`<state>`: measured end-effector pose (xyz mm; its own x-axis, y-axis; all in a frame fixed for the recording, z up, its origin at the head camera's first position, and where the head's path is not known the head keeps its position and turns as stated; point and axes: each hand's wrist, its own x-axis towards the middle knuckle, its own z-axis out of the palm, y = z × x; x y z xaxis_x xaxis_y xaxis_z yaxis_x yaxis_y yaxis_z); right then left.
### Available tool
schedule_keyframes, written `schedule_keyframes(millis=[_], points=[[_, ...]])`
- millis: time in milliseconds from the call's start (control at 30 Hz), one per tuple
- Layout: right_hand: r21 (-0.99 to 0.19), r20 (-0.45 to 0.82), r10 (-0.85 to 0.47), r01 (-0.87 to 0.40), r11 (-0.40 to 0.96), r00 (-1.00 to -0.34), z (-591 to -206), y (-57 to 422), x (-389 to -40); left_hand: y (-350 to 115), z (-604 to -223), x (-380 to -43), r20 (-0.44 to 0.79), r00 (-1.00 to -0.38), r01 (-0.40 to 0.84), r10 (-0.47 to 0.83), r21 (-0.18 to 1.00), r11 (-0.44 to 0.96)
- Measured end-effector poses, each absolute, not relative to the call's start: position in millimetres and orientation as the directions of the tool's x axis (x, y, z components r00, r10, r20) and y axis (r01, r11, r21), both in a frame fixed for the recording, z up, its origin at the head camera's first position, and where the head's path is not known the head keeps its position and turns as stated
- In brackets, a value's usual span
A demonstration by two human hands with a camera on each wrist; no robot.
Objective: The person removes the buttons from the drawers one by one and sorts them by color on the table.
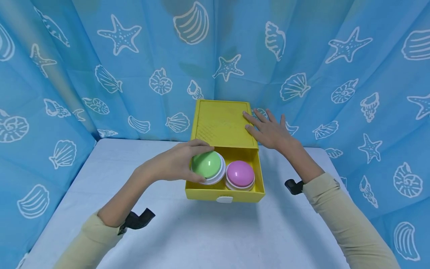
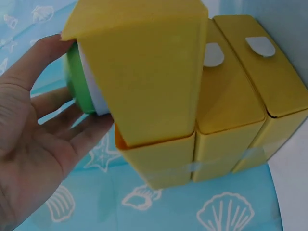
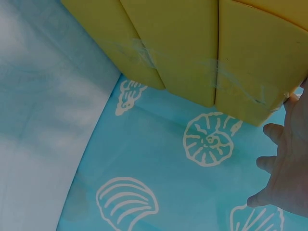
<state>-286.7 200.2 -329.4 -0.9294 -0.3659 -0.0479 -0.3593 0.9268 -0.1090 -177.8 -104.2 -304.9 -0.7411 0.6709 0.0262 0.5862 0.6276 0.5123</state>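
A yellow drawer unit [image 1: 221,123] stands at the back of the table, its top drawer [image 1: 201,194] pulled out. Inside at the left is a round white-based thing with a green dome [image 1: 206,164], tilted. My left hand [image 1: 178,160] grips it, thumb at the near side and fingers at the far side; the left wrist view shows the green dome [image 2: 77,79] partly hidden by the drawer wall. Beside it sits a similar round thing with a pink dome [image 1: 240,173]. My right hand [image 1: 270,130] rests with spread fingers at the right edge of the unit's top.
Two lower drawers [image 2: 228,91] of the unit are closed, with white pull tabs. A white cover lies over the table [image 1: 215,231]. A blue curtain [image 1: 144,74] with shell and starfish prints hangs close behind the unit and at both sides.
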Motion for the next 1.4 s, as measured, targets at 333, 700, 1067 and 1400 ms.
schedule_keyframes(millis=[333, 700, 1067, 1400], points=[[-0.113, -0.041, -0.375, -0.369, 0.923, -0.926, -331, 202, -287, -126, -295, -184, 0.122, -0.776, 0.556, 0.619, 0.596, 0.579], [-0.111, -0.046, -0.377, -0.370, 0.922, -0.925, -331, 202, -287, -165, -301, -189, 0.179, -0.833, 0.505, 0.523, 0.632, 0.588], [-0.092, -0.046, -0.386, -0.381, 0.920, -0.921, -329, 203, -285, -204, -331, -199, 0.119, -0.896, 0.403, 0.427, 0.619, 0.674], [-0.062, -0.038, -0.391, -0.388, 0.920, -0.920, -329, 202, -286, -231, -369, -215, 0.007, -0.944, 0.263, 0.330, 0.619, 0.740]])
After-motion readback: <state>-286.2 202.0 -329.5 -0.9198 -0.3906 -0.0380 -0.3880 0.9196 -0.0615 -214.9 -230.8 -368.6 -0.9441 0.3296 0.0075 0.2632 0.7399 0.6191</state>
